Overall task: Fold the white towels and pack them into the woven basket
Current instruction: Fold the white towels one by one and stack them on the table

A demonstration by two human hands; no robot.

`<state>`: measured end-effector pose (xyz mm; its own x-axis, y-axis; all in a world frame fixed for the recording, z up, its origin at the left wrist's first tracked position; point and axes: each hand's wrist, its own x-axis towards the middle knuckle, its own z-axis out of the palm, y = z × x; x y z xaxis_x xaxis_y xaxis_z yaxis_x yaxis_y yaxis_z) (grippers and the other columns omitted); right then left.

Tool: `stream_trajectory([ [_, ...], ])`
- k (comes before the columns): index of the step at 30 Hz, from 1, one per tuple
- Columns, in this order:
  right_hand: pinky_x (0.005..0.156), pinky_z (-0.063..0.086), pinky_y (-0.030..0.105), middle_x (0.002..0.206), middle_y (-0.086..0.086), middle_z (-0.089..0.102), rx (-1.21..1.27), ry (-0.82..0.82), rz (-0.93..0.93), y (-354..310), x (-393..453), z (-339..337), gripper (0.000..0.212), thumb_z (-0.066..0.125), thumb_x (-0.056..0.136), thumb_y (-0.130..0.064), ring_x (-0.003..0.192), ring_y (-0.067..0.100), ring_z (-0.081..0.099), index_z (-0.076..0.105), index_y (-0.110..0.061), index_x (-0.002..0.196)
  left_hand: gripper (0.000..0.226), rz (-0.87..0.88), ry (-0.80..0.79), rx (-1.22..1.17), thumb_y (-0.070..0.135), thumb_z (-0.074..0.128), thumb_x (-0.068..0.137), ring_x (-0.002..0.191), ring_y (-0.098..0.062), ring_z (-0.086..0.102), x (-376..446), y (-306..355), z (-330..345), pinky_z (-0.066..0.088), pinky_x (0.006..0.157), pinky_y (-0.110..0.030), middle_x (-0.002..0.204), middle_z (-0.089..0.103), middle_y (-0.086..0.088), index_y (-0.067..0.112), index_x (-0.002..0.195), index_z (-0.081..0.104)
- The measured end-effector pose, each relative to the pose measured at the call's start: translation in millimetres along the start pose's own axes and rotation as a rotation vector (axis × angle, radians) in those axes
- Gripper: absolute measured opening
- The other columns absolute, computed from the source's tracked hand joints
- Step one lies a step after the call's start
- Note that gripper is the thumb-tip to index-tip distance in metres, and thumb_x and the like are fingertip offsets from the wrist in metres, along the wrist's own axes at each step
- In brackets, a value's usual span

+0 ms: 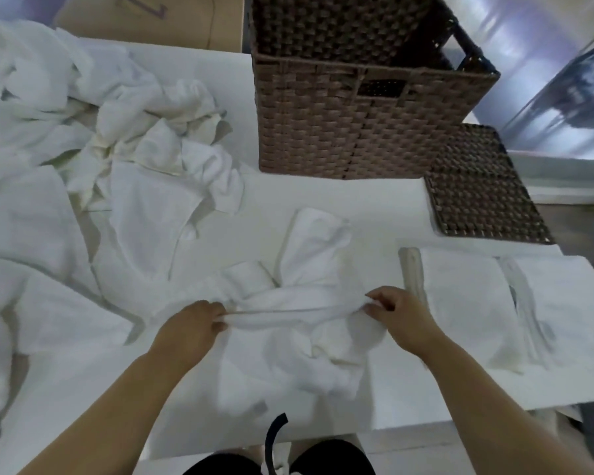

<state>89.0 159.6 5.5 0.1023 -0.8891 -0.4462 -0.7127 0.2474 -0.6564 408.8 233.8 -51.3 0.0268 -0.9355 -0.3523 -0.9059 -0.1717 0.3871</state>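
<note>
Two hands are working one towel (288,303) at the table's (323,197) near edge, around six o'clock from the basket (357,132). The left hand (189,327) is pinching one end of a bunched edge and the right hand (398,317) is pinching the other, so the stretch between them is pulling taut. I judge they are drawing it out like this to find a straight edge before folding. That edge's long axis is running nine to three o'clock; the rest of the towel is lying crumpled, trailing toward six and twelve. At three o'clock from the hands, folded towels (494,303) are lying flat, seemingly waiting for packing. At ten o'clock a loose pile (117,132) is waiting its turn. The basket is standing open and looks empty, its lid (480,190) lying just beside it.
</note>
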Motion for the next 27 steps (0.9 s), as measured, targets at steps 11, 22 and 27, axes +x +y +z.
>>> stream_trajectory([
  [11, 0.084, 0.039, 0.014, 0.107, -0.001, 0.066, 0.006, 0.532, -0.329, -101, 21, -47, 0.019, 0.065, 0.088, -0.016, 0.096, 0.012, 0.057, 0.068, -0.014, 0.107, 0.018, 0.047, 0.533, -0.26, 0.005, 0.055, 0.091, 0.094, -0.028, 0.056, 15, 19, -109, 0.031, 0.076, -0.022, 0.098, 0.061, -0.014, 0.006, 0.105, 0.066],
  [22, 0.068, 0.046, 0.014, 0.084, -0.018, 0.066, 0.181, 0.482, -0.411, -144, -7, -64, 0.008, 0.073, 0.081, -0.023, 0.073, 0.002, 0.06, 0.067, -0.027, 0.085, 0.024, 0.137, 0.792, -0.198, -0.004, 0.053, 0.088, 0.097, -0.031, 0.058, 14, 14, -190, 0.037, 0.085, -0.025, 0.101, 0.064, -0.015, 0.005, 0.104, 0.069],
  [27, 0.064, 0.048, 0.018, 0.068, -0.011, 0.068, 0.452, 0.469, -0.509, -172, -18, -83, 0.01, 0.074, 0.078, -0.012, 0.066, 0.006, 0.059, 0.069, -0.019, 0.074, 0.023, 0.172, 0.836, -0.177, 0.0, 0.051, 0.092, 0.102, -0.032, 0.056, 20, 29, -234, 0.033, 0.088, -0.022, 0.108, 0.064, -0.015, 0.004, 0.107, 0.068],
])
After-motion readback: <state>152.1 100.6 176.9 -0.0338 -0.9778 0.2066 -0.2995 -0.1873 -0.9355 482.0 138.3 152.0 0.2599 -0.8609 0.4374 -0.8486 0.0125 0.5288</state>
